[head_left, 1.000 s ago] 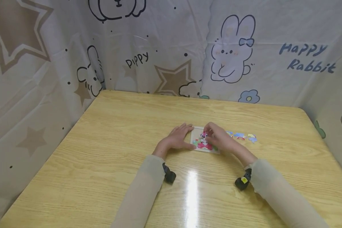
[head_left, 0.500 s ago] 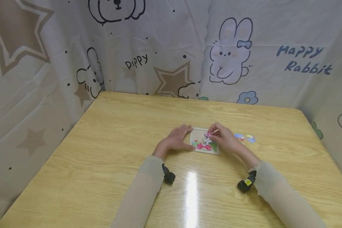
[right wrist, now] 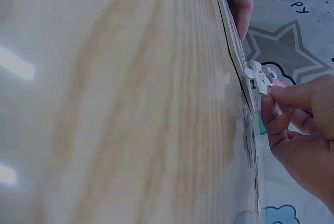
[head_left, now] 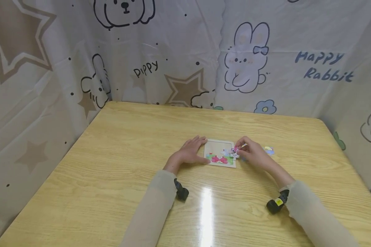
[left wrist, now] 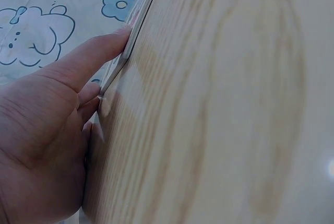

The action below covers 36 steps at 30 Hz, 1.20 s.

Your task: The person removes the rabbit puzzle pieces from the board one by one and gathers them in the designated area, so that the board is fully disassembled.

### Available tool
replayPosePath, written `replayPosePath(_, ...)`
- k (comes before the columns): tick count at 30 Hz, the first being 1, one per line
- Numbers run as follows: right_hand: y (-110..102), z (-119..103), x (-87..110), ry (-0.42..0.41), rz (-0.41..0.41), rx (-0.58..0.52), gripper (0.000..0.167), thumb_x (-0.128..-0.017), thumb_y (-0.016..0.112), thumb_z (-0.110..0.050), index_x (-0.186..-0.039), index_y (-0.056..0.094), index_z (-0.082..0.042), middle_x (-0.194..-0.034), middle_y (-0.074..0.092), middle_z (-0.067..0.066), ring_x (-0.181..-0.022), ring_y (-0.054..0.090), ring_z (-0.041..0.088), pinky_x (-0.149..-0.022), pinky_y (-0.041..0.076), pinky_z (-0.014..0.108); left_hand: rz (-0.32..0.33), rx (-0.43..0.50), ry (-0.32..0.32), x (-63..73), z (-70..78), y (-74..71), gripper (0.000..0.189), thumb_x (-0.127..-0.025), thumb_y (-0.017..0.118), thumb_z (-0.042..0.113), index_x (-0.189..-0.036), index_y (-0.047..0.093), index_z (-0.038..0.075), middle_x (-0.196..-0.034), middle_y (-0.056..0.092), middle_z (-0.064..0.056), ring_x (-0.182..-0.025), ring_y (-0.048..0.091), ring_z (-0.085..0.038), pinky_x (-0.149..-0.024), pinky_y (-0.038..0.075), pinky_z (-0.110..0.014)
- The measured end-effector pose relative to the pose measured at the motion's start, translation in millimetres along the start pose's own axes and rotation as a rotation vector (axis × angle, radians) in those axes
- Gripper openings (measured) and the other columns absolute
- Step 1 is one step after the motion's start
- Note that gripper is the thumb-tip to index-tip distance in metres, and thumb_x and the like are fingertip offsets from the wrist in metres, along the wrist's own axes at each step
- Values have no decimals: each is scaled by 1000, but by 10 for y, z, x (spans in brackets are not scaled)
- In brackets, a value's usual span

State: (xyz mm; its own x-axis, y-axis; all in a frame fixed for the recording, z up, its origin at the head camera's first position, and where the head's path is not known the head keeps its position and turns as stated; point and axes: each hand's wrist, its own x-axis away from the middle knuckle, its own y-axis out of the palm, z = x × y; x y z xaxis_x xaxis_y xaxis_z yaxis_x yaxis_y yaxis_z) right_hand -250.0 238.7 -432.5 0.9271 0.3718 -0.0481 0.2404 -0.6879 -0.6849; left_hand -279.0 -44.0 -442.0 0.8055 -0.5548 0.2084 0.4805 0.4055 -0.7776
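A small jigsaw puzzle board (head_left: 214, 146) with a pale frame lies on the table, red and green pieces filling its lower part. My left hand (head_left: 189, 151) rests along the board's left edge, fingers extended at the upper corner. In the left wrist view the thumb (left wrist: 102, 49) presses on the board's rim. Thumb and fingertips of my right hand (head_left: 253, 153) pinch a pink-and-white puzzle piece (right wrist: 260, 78), held tilted over the board's right edge. Part of that piece is hidden by the fingers.
A loose blue-and-yellow puzzle piece (head_left: 269, 150) lies right of the board, just beyond my right hand, which covers other pieces in part. The light wooden table (head_left: 136, 137) is backed by a printed cloth (head_left: 179, 44) that also rises at both sides.
My right hand has drawn the pink-and-white piece from the board's middle rightward to its right edge, baring more of the board's inside. My left hand stays in place at the left edge.
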Motion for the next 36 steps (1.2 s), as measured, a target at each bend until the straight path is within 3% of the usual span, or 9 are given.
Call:
replayPosePath(6,-87,43,110,26,-1,-25,17,-97,55,-2,-113,50,-1,-116,60,22,-104,65,35,-70,54,19,5,2,-3,-6,-10,11,90,-85,70,47,-156,24,15,-166,15,-3,-156,1,-21,-129,0,-41)
replayPosePath(15,-203,155,256,30,41,26,18,-96,57,0,-113,51,1,-115,61,23,-106,65,37,-81,55,16,8,4,-1,11,-5,2,90,-86,70,46,-156,24,15,-166,15,-3,-156,1,-22,-129,0,-41)
replayPosePath(30,-380,314,453,76,64,66,18,-95,57,1,-112,52,3,-115,62,25,-103,65,35,-79,51,9,-2,6,11,5,-14,0,91,-85,70,46,-156,24,14,-166,14,-4,-156,1,-23,-129,-1,-42)
replayPosePath(33,-404,333,472,83,63,85,18,-96,57,0,-113,52,2,-114,62,23,-100,66,26,-79,51,8,-2,2,8,6,-13,0,91,-85,70,47,-156,23,15,-167,14,-4,-156,1,-22,-129,-1,-41)
replayPosePath(36,-426,346,479,92,57,96,17,-96,56,0,-113,52,1,-112,62,20,-95,62,7,-79,51,8,1,-2,6,8,-9,-1,91,-85,70,48,-156,23,15,-166,14,-4,-156,1,-22,-129,0,-41)
